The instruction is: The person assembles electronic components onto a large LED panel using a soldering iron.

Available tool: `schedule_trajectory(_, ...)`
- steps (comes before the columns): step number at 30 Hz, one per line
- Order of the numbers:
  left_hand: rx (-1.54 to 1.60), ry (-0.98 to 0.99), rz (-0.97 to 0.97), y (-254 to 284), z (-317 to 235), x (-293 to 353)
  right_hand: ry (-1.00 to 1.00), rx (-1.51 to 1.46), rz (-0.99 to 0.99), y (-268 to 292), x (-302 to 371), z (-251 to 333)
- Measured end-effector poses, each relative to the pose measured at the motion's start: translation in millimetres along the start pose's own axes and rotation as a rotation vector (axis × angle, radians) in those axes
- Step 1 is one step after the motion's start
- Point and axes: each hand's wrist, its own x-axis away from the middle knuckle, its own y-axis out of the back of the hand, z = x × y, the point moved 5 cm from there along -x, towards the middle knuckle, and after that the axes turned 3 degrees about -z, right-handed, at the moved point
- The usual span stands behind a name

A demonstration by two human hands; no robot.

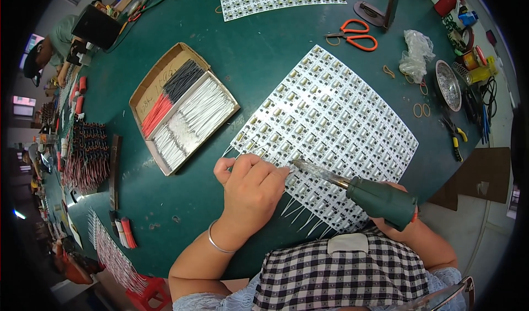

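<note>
A white sheet of small circuit boards [336,110] with rows of pale components lies on the table in front of me. My right hand [398,229], partly hidden behind the tool, grips a green-bodied soldering gun [383,202] with a metal barrel. Its tip points left and meets the sheet close to my left fingertips. My left hand [250,188], with a bracelet at the wrist, is closed in a pinch over the sheet's left edge; what it pinches is too small to make out. Thin white wires [292,206] stick out along the sheet's near-left edge.
Left of the sheet, a cardboard box [225,90] holds black, red and white wires. Orange-handled scissors [361,35], a plastic bag [417,55], a metal bowl [447,85] and yellow-black pliers [455,137] lie to the right. Another board sheet [281,0] is at the back. A person [52,52] bends at far left.
</note>
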Motion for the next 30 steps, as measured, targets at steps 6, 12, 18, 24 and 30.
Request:
schedule_trajectory(6,0.010,-0.007,0.018,0,1,0,-0.015,-0.004,-0.054,-3,4,-1)
schedule_trajectory(12,-0.021,-0.023,0.023,0,0,0,-0.056,-0.164,-0.163,-4,2,1)
schedule_trajectory(18,-0.051,-0.032,0.025,-1,-3,0,-0.116,-0.251,-0.200,-5,3,1)
schedule_trajectory(24,-0.068,-0.049,0.020,2,-6,2,0.017,-0.044,-0.146,12,6,4)
schedule_trajectory(30,-0.105,-0.024,-0.002,3,-10,0,-0.315,-0.453,-0.371,12,32,-10)
